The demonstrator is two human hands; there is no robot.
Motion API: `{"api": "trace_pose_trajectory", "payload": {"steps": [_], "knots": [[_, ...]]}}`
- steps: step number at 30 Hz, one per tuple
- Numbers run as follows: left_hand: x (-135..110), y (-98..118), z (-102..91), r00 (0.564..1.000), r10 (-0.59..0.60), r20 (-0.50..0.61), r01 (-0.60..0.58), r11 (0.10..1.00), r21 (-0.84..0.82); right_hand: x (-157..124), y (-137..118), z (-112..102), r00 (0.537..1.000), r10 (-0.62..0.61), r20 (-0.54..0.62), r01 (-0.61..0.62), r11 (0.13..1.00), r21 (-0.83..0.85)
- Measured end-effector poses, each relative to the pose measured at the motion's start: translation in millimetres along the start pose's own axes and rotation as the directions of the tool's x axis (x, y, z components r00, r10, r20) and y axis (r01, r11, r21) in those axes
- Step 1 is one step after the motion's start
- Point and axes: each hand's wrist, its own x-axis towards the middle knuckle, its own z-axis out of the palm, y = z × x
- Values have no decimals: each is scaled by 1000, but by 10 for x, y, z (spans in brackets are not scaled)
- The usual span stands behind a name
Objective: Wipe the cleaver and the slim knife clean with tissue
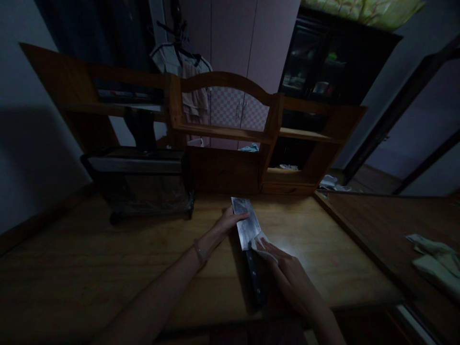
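A cleaver point(246, 220) with a broad, shiny blade and a dark riveted handle is tilted above the wooden desk, its handle pointing toward me. My left hand point(230, 221) grips the far part of the blade, with the thumb across its face and the fingers hidden behind. A white tissue point(259, 239) lies against the blade's lower right corner, close to the handle. My right hand point(282, 263) presses that tissue on the metal, its fingers closed over it. The handle itself is in neither hand.
A dark framed case with a clear front point(143, 187) stands at the left of the desk point(172, 273). Behind rises a wooden shelf unit point(223, 167). To the right, a pale cloth point(436, 261) lies on a brown surface beyond a raised edge.
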Motion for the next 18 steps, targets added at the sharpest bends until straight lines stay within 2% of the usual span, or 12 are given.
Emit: {"api": "trace_pose_trajectory", "payload": {"steps": [6, 11, 18], "knots": [[-10, 12, 0, 1000, 22, 11, -22, 1000, -10, 130, -118, 27, 1000, -26, -16, 25, 1000, -5], [45, -88, -62, 1000, 3, 29, -2, 1000, -31, 320, -187, 72, 992, -128, -10, 126, 989, -80], [39, -68, -77, 996, -93, -6, 92, 995, -34, 506, -234, 97, 971, -240, 15, 239, 957, -166]]}}
